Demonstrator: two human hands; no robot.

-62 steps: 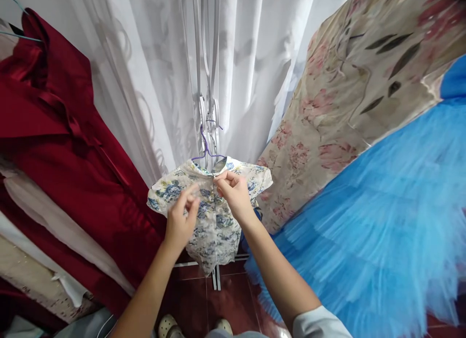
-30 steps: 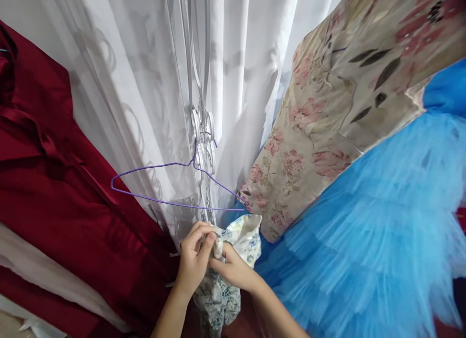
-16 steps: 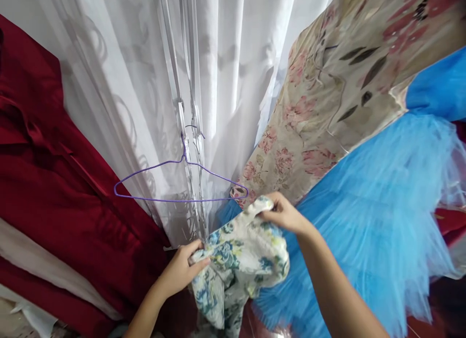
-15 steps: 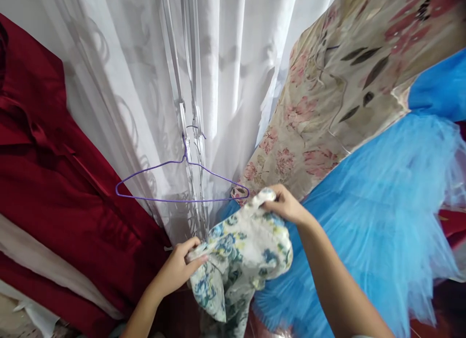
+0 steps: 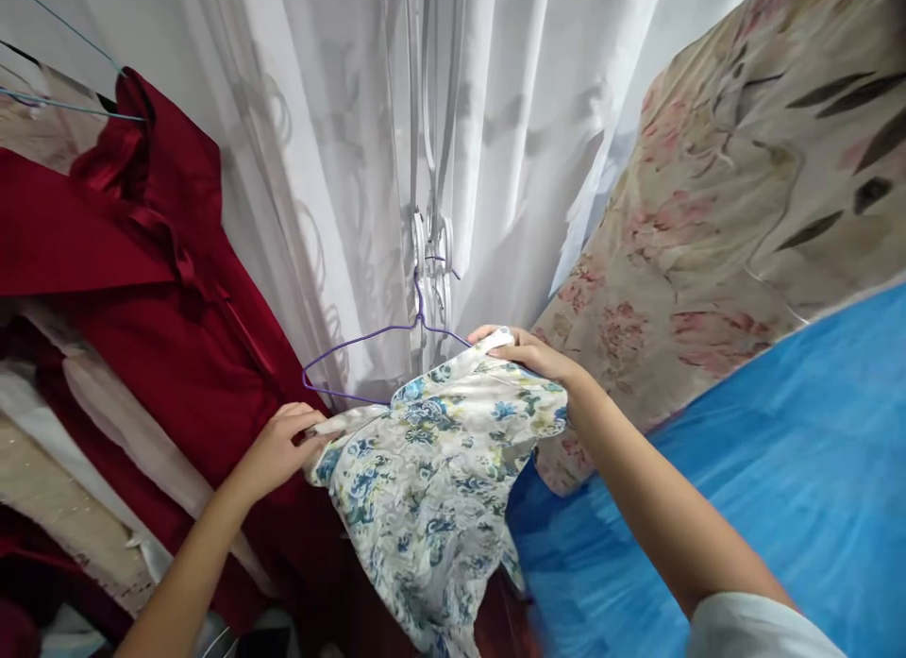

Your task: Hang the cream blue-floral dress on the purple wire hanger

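A white garment with blue and yellow flowers (image 5: 431,479) hangs spread between my two hands. My left hand (image 5: 287,446) pinches its left shoulder, and my right hand (image 5: 528,351) grips the right shoulder near the neckline. Just behind the cloth is a purple wire hanger (image 5: 346,343), hooked on a white hanging strap (image 5: 419,238). The garment's upper edge covers the hanger's right part and some of its bottom bar. Whether the cloth touches the wire, I cannot tell.
Dark red clothing (image 5: 176,356) hangs on the left, beside cream and white garments. To the right hang a beige dress with pink flowers (image 5: 623,290) and a blue tulle skirt (image 5: 743,507). White curtains (image 5: 332,120) cover the back.
My hands have spread farther apart and moved up to the hanger, pulling the bunched flowered garment out flat. It now overlaps the hanger's right side. The camera view has turned a little left.
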